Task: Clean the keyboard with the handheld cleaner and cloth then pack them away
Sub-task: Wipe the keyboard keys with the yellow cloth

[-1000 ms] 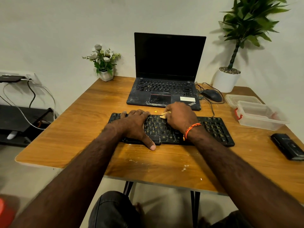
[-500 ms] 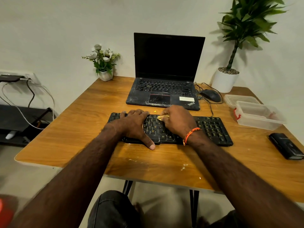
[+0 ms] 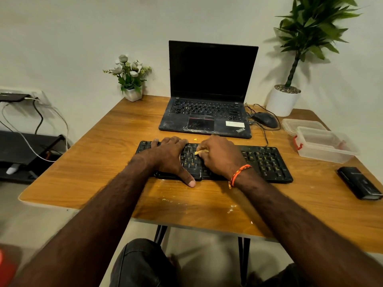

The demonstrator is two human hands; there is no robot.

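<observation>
Head view: left hand (image 3: 169, 157) lies flat, steadying the keyboard (image 3: 267, 162) (black), right hand (image 3: 219, 156) pinching a cloth (image 3: 200, 152).

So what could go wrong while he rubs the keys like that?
1. The right hand pinches only a small yellowish cloth, so it could slip out of the grip or snag between the keys.
2. Crumbs rubbed off the keyboard could land on the table, where pale specks already lie near the front edge.
3. The left hand presses on just one end, so hard rubbing might shove the keyboard toward the laptop.
</observation>
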